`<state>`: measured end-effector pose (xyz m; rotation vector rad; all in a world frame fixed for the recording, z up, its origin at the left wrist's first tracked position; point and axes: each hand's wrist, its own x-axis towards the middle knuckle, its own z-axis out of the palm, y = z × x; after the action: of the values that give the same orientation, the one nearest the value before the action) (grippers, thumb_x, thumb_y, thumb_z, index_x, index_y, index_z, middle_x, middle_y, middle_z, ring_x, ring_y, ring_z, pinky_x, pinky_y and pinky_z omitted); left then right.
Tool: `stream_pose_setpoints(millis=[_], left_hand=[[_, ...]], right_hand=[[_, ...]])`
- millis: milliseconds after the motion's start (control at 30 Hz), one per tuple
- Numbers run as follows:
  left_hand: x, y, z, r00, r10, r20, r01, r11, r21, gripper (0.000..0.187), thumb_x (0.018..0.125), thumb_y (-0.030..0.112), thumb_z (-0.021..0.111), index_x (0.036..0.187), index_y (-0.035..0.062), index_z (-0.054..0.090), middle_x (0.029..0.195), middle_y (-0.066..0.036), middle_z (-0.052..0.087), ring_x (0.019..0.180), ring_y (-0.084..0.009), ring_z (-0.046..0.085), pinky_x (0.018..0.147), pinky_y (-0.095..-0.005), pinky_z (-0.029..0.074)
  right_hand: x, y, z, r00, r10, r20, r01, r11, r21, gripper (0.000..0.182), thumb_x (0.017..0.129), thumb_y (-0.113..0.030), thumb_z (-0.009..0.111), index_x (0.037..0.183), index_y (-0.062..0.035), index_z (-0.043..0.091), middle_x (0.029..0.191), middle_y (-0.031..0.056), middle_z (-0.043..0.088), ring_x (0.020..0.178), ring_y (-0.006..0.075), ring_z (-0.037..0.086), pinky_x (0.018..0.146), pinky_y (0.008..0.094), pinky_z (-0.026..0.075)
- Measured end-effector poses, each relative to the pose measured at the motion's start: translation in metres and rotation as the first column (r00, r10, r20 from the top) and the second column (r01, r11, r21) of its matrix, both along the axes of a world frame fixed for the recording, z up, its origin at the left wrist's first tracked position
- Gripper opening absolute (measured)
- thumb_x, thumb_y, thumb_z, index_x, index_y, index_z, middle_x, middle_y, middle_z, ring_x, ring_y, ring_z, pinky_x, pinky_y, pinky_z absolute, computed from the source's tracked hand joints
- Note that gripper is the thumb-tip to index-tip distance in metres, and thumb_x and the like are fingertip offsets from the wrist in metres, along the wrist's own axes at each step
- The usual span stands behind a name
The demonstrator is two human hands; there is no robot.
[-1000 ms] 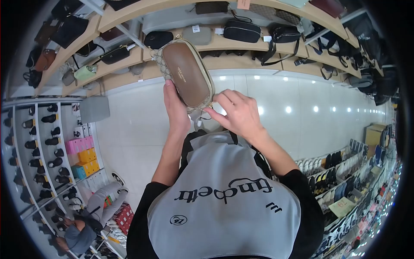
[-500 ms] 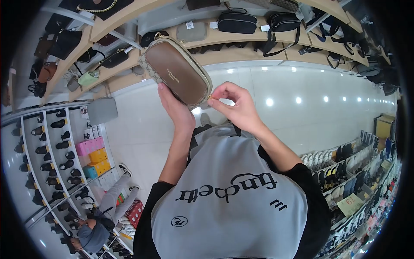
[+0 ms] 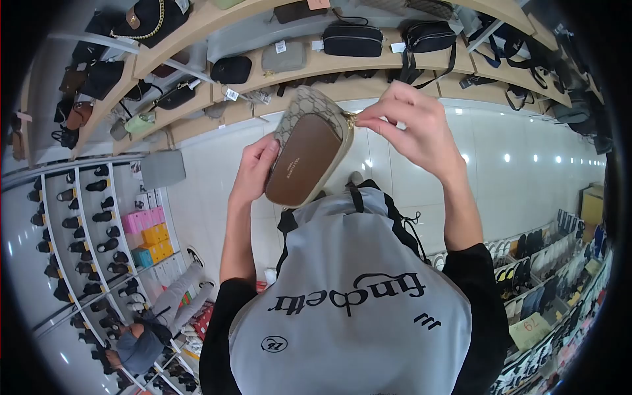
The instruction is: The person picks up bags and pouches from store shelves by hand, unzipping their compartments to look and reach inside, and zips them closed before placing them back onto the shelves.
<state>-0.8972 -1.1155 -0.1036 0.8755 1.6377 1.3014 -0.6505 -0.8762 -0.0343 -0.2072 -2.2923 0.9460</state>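
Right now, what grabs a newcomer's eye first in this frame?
The brown pouch with a patterned trim, held up mid-frame: the left hand grips its left edge while the right hand pinches the zipper pull at its top corner. Behind it, wooden shelves of bags curve across the top. At lower left, another person sits beside the shoe racks.

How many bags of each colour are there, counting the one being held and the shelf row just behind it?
Brown bag: 1, in the left hand, right hand pinching its zipper pull
Black bags: 3
Grey bag: 1
Total: 5
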Motion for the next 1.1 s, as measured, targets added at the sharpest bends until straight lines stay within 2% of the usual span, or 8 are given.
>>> stream_pose_setpoints(millis=[67,167,267,367,467,600,800,1100], left_hand=[[0.001,0.0,0.001,0.995,-0.056,0.077,0.061,0.997,-0.056,0.042,0.118,0.036,0.047,0.111,0.0007,0.069,0.088,0.004,0.065,0.081,-0.005,0.055,0.075,-0.0236,0.046],[0.012,0.003,-0.007,0.976,0.052,0.214,-0.046,0.998,-0.033,0.044,0.118,0.038,0.048,0.111,0.0007,0.069,0.091,0.004,0.067,0.083,-0.0043,0.056,0.074,-0.0237,0.047],[0.018,0.004,-0.041,0.932,0.205,0.298,-0.198,0.979,-0.054,0.046,0.119,0.039,0.044,0.116,0.0009,0.069,0.104,0.0,0.07,0.094,-0.0079,0.06,0.084,-0.0278,0.051],[0.03,0.025,-0.047,0.865,0.283,0.414,-0.336,0.94,0.058,0.051,0.12,0.044,0.038,0.133,0.0013,0.064,0.127,-0.007,0.069,0.116,-0.0128,0.061,0.102,-0.0325,0.05],[0.025,0.045,-0.022,0.878,0.339,0.338,-0.404,0.903,0.143,0.057,0.121,0.047,0.033,0.149,0.0016,0.054,0.142,-0.011,0.063,0.131,-0.0162,0.055,0.116,-0.0347,0.043],[-0.02,0.06,-0.029,0.722,0.275,0.635,-0.488,0.853,0.184,0.055,0.121,0.042,0.032,0.154,0.0017,0.049,0.153,-0.01,0.054,0.136,-0.0181,0.055,0.119,-0.0347,0.041],[-0.145,0.061,-0.004,0.947,0.197,0.254,-0.291,0.863,0.414,0.038,0.118,0.022,0.046,0.146,-0.001,0.057,0.139,-0.012,0.063,0.127,-0.0186,0.061,0.107,-0.0358,0.051],[-0.252,0.066,0.0,0.96,-0.063,0.274,-0.051,0.919,0.39,0.02,0.113,0.011,0.054,0.118,-0.0022,0.069,0.104,-0.006,0.07,0.094,-0.0143,0.066,0.088,-0.0315,0.054]], right_hand=[[-0.004,0.01,-0.004,1.0,0.007,0.004,-0.006,0.993,-0.117,0.024,0.084,-0.003,0.089,0.106,-0.0054,0.079,0.084,0.0037,0.07,0.074,0.0146,0.067,0.07,0.0304,0.055],[-0.026,-0.014,-0.047,0.986,-0.139,-0.096,0.033,0.718,-0.695,0.022,0.087,-0.004,0.089,0.105,-0.0015,0.077,0.089,0.002,0.073,0.079,0.0104,0.067,0.075,0.0276,0.056],[-0.038,-0.03,-0.058,0.974,-0.222,-0.05,0.08,0.541,-0.837,0.032,0.096,-0.002,0.08,0.125,0.0029,0.066,0.109,0.0063,0.074,0.093,0.0113,0.07,0.086,0.0289,0.059],[-0.056,-0.051,-0.062,0.99,-0.135,0.038,0.114,0.618,-0.778,0.059,0.094,-0.011,0.083,0.144,0.0015,0.055,0.138,0.0136,0.064,0.104,0.016,0.069,0.095,0.0343,0.058],[-0.085,-0.068,-0.041,0.99,0.111,0.082,-0.03,0.755,-0.655,0.1,0.084,-0.026,0.092,0.162,0.0035,0.036,0.149,0.0274,0.06,0.133,0.0372,0.065,0.109,0.044,0.054],[-0.133,-0.069,-0.019,0.974,0.029,0.226,0.089,0.863,-0.496,0.101,0.087,-0.024,0.087,0.165,0.0009,0.028,0.143,0.0298,0.065,0.127,0.0471,0.069,0.106,0.0479,0.056],[-0.22,-0.018,0.059,0.985,0.053,0.165,-0.005,0.96,-0.281,0.09,0.086,-0.019,0.088,0.16,0.0021,0.042,0.146,0.0243,0.064,0.133,0.0338,0.066,0.111,0.043,0.052],[-0.393,0.119,0.267,0.933,0.017,0.359,-0.034,0.999,0.04,0.081,0.091,-0.027,0.084,0.16,-0.0043,0.048,0.14,0.016,0.067,0.126,0.0229,0.064,0.108,0.0346,0.051]])
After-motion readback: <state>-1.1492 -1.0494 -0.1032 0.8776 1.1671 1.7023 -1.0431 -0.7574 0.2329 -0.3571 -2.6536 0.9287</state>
